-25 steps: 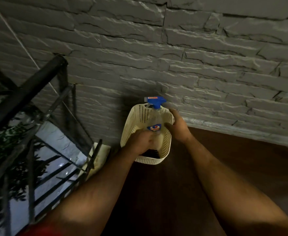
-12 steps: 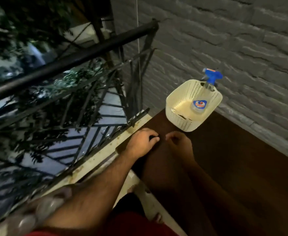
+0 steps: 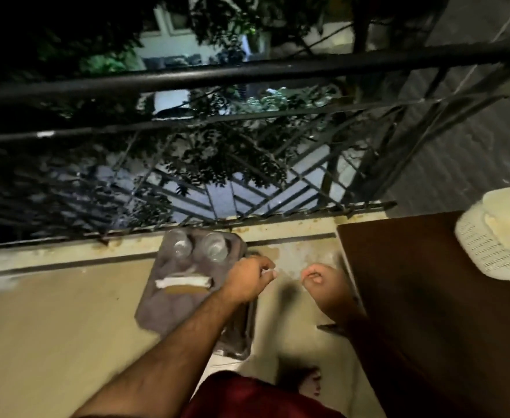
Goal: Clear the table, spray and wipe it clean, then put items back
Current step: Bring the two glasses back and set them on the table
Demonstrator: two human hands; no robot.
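Note:
On the balcony floor lies a dark tray (image 3: 239, 334) covered by a grey cloth (image 3: 163, 309). Two clear glasses (image 3: 181, 244) (image 3: 216, 248) stand at its far end, and a white folded piece (image 3: 184, 282) lies across the middle. My left hand (image 3: 249, 277) hovers over the tray's right edge, fingers loosely curled, with nothing clearly in it. Just to the right, over the floor, my right hand (image 3: 323, 282) hangs loosely curled and empty. The dark brown table (image 3: 428, 282) is at the right, with the cream basket (image 3: 483, 245) on its far corner.
A black metal railing (image 3: 247, 73) runs across the far side, with a drop and trees beyond. A low cream ledge (image 3: 293, 227) sits under the railing. My bare foot (image 3: 309, 384) stands on the floor between tray and table. A grey wall rises at upper right.
My view has swung left and down from the basket to the floor tray. Both hands left the table edge and now hang over the floor, the left one above the tray.

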